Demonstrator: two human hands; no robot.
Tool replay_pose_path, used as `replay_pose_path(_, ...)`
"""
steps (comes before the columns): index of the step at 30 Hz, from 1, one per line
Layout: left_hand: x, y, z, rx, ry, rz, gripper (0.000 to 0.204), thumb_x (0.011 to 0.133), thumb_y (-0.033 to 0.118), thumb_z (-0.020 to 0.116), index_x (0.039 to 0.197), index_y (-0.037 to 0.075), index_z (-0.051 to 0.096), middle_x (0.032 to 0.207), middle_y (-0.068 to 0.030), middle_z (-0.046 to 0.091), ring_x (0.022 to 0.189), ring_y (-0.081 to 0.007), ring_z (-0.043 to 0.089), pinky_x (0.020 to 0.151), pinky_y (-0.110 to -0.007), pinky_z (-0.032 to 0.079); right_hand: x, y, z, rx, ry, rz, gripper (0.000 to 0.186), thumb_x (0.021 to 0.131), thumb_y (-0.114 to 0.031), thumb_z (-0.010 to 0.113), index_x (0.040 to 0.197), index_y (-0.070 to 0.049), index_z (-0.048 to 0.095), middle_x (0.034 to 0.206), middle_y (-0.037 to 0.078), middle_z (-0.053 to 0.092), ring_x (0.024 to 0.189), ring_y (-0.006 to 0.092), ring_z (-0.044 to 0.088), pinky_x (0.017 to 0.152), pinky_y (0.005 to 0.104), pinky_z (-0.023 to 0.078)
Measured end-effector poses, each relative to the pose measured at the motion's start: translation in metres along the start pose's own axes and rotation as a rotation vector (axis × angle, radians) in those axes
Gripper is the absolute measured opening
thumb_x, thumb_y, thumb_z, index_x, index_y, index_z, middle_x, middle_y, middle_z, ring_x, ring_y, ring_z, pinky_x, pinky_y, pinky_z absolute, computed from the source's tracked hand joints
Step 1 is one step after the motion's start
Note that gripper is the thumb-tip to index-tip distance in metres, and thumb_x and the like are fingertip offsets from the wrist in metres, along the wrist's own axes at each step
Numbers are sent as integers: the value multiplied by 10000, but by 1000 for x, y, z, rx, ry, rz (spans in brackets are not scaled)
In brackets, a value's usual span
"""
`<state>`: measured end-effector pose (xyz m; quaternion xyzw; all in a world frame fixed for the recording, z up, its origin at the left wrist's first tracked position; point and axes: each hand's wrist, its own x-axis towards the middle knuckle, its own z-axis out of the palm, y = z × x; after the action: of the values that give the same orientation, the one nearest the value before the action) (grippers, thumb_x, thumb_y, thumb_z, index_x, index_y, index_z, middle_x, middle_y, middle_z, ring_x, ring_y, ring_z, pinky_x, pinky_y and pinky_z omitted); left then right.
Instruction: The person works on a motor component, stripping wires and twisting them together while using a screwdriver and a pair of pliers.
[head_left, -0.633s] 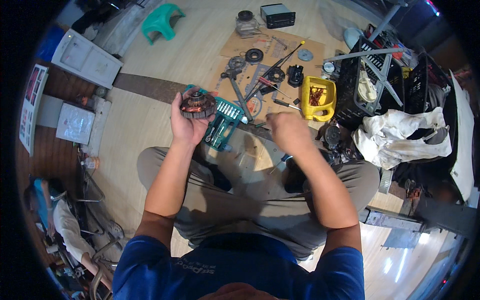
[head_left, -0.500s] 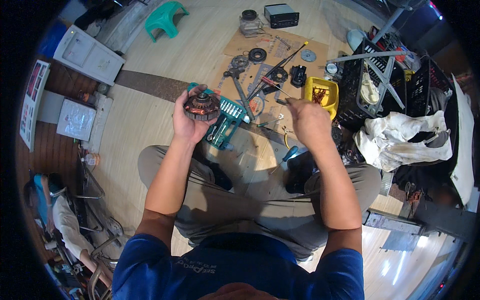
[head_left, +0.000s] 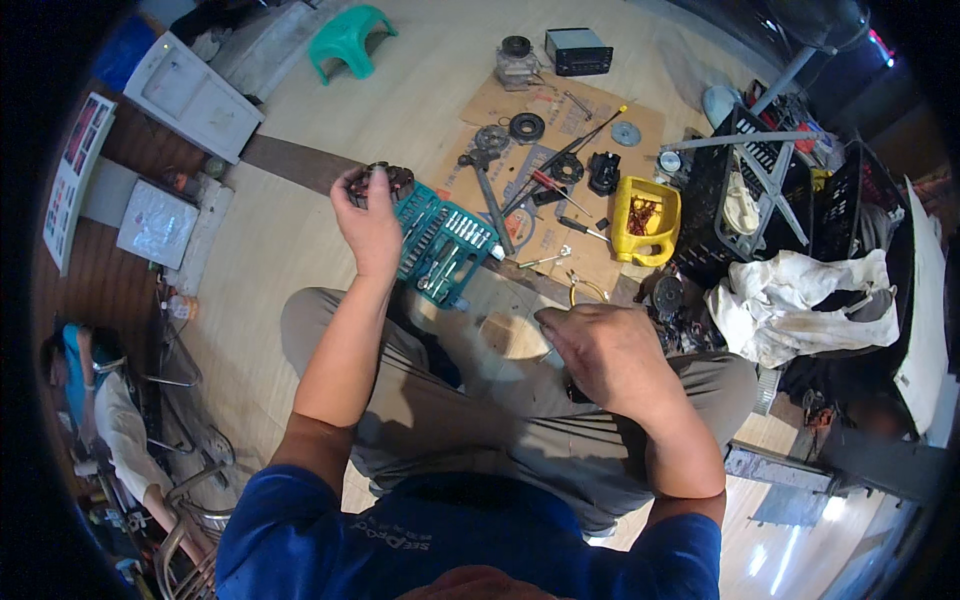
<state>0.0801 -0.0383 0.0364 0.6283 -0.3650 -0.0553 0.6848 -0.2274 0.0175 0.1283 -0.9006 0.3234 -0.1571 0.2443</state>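
Observation:
My left hand [head_left: 372, 225] is wrapped round an alternator rotor [head_left: 392, 181], a dark round part with copper showing, held up beyond the far left corner of the open teal socket set [head_left: 445, 250]. The thumb lies across the part and the fingers cover much of it. My right hand [head_left: 605, 355] is low over my right shin, back upward, fingers curled down. It covers the spot where a blue-handled screwdriver lay; what is in the fingers is hidden. Beyond it lie yellow-handled pliers [head_left: 585, 290] and a black-handled screwdriver [head_left: 583, 228].
Flattened cardboard [head_left: 640, 110] carries a hammer [head_left: 490, 205], a pulley [head_left: 526, 126] and other parts. A cut yellow jug [head_left: 665, 225] holds copper-coloured pieces. Black crates [head_left: 735, 160] and a white cloth [head_left: 800, 300] are at right, a green stool [head_left: 350, 40] far left. Someone sits at left.
My right hand has let go of the black-handled screwdriver, now lying on the cardboard, and come nearer over the blue-handled one. My left hand has turned the rotor and moved slightly left.

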Motion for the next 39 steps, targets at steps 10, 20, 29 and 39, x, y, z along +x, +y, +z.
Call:
replay_pose_path(10, 29, 4, -28, -1044, -486, -894, 429, 901, 433, 466, 983, 26, 572, 983, -187, 625, 844, -332, 597, 634, -386, 497, 5, 67, -7, -454, 166, 419, 178, 853, -154, 531, 965, -124, 667, 783, 139, 663, 715, 300, 659, 621, 416, 522)
replay_pose_path(20, 26, 3, -30, -1163, -581, -864, 482, 881, 403, 435, 1095, -16, 541, 1111, -274, 578, 853, -353, 575, 631, -386, 495, 1, 77, -21, -361, 413, 387, 211, 890, -219, 567, 1036, -118, 683, 827, 169, 656, 771, 336, 642, 669, 426, 500)
replay_pose_path(29, 23, 9, -27, -219, -313, -5, 212, 926, 183, 456, 1025, 5, 515, 955, -122, 591, 841, -173, 578, 743, -321, 494, -33, 29, -66, -402, 568, 294, 180, 860, -116, 606, 1024, -64, 659, 759, 176, 608, 692, 354, 599, 604, 410, 464)
replay_pose_path(39, 32, -8, -13, -355, 61, -218, 348, 955, 318, 518, 1028, -20, 489, 910, -127, 589, 822, -210, 609, 736, -325, 515, -201, -48, -78, -198, 163, 664, 95, 790, -92, 675, 817, -3, 658, 744, 193, 640, 707, 382, 614, 626, 401, 479)
